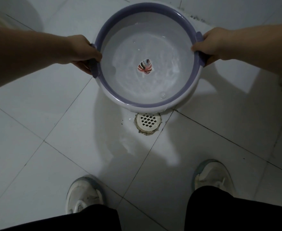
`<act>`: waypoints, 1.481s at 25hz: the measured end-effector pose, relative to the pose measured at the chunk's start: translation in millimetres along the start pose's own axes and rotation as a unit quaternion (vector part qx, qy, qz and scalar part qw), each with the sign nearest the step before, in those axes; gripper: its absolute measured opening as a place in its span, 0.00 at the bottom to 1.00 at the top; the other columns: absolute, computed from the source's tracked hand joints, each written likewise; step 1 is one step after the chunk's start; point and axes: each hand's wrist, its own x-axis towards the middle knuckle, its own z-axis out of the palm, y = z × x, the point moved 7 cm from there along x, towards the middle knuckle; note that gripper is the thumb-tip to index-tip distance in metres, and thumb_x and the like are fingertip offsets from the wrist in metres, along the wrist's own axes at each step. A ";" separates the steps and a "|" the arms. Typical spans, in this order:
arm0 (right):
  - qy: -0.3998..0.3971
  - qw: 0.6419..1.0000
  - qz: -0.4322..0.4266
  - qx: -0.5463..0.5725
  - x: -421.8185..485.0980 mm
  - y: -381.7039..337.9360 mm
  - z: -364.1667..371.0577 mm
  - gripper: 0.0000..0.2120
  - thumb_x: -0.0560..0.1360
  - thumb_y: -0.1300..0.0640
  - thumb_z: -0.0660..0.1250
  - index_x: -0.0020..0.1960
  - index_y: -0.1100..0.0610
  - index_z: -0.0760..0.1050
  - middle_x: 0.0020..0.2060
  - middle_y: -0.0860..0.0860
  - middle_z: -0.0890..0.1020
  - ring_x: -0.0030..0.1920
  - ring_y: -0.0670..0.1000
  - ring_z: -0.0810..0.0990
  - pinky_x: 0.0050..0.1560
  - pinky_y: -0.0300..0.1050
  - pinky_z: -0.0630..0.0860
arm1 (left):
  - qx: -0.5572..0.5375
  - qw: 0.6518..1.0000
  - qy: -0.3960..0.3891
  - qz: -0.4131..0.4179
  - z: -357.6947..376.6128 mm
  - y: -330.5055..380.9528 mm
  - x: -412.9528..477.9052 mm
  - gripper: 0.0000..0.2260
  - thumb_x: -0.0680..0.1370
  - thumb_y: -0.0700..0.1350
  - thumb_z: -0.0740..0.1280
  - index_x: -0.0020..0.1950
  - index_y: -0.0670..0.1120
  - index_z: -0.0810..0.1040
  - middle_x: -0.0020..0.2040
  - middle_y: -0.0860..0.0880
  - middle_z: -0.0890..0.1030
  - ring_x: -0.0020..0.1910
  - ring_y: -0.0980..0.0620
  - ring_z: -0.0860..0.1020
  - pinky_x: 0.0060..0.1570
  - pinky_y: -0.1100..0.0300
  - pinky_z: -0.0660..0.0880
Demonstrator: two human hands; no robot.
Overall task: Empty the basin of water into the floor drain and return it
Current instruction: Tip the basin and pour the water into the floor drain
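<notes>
**Basin held over the floor drain**

Two dark trouser legs (237, 212) fill the bottom of the view, and beyond them stand two worn white shoes, the left shoe (84, 195) and the right shoe (212, 175), planted apart on the pale tiled floor (36, 122). Between and ahead of the shoes lies a wet patch (125, 144) on the tiles, running up to the round white drain (147, 122) with its grid of openings.

Just past the drain is the basin (147, 100), white with a purple rim, its near edge overlapping the far side of the drain cover in the view. Whether it rests on the floor or hangs above it cannot be told. It has rippling water (153, 80) in it, and a red, white and dark leaf-shaped mark (145, 67) shows at the bottom.

The left hand (82, 52) is closed around the basin's left purple handle, thumb over the rim. The right hand (210, 44) is closed around the right handle in the same way. Both forearms reach in from the sides.
</notes>
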 end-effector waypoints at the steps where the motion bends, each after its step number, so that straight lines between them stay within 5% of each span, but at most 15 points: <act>1: 0.000 1.000 0.002 -0.003 0.4 0.5 0.1 0.21 0.81 0.56 0.64 0.68 0.69 0.69 0.50 0.61 0.77 0.29 0.55 0.78 0.31 0.47 0.82 | -0.001 1.000 0.000 0.001 -0.2 -0.2 0.3 0.13 0.75 0.39 0.70 0.57 0.36 0.76 0.46 0.39 0.84 0.40 0.42 0.85 0.33 0.53 0.83; 5: 0.001 1.000 0.003 -0.008 1.0 0.1 -1.3 0.22 0.81 0.56 0.64 0.69 0.69 0.69 0.50 0.61 0.77 0.23 0.53 0.79 0.25 0.44 0.79 | -0.006 1.000 -0.005 0.003 -0.5 -2.8 1.7 0.12 0.75 0.39 0.70 0.57 0.36 0.77 0.47 0.38 0.84 0.41 0.41 0.85 0.44 0.49 0.83; 9: 0.005 1.000 -0.006 -0.017 -0.1 -0.8 -1.8 0.21 0.81 0.57 0.64 0.67 0.70 0.69 0.48 0.62 0.77 0.17 0.50 0.76 0.19 0.41 0.77 | -0.012 1.000 -0.006 0.014 -0.8 -2.2 0.8 0.08 0.75 0.39 0.70 0.52 0.38 0.78 0.43 0.39 0.85 0.35 0.45 0.85 0.31 0.55 0.82; 14: -0.003 1.000 0.008 -0.002 1.2 0.6 -1.5 0.21 0.80 0.57 0.64 0.66 0.71 0.69 0.39 0.60 0.78 0.31 0.57 0.79 0.37 0.50 0.80 | -0.017 1.000 -0.014 0.013 -1.4 -2.9 0.4 0.08 0.75 0.39 0.70 0.52 0.37 0.78 0.37 0.42 0.86 0.36 0.45 0.86 0.29 0.58 0.81; 27: -0.002 1.000 0.011 -0.002 2.1 0.4 -1.9 0.18 0.79 0.59 0.63 0.64 0.69 0.70 0.38 0.60 0.79 0.33 0.57 0.80 0.36 0.50 0.81 | -0.017 1.000 -0.016 0.011 -0.2 -4.1 -0.6 0.10 0.75 0.39 0.70 0.55 0.36 0.77 0.45 0.38 0.85 0.35 0.46 0.85 0.27 0.61 0.79; 35: -0.010 1.000 0.013 -0.008 -0.3 -0.9 -0.4 0.18 0.80 0.58 0.63 0.65 0.68 0.70 0.38 0.59 0.79 0.34 0.56 0.80 0.28 0.47 0.81 | 0.001 1.000 -0.021 0.005 -1.5 -7.0 0.0 0.05 0.76 0.40 0.70 0.49 0.40 0.78 0.44 0.40 0.85 0.36 0.45 0.86 0.31 0.56 0.82; 37: -0.011 1.000 0.007 0.003 -0.6 -1.9 0.3 0.19 0.79 0.59 0.64 0.65 0.69 0.70 0.39 0.59 0.79 0.34 0.56 0.80 0.33 0.49 0.83 | 0.004 1.000 -0.022 0.005 -2.6 -6.9 0.4 0.08 0.75 0.40 0.70 0.52 0.38 0.78 0.44 0.40 0.85 0.38 0.44 0.86 0.36 0.53 0.83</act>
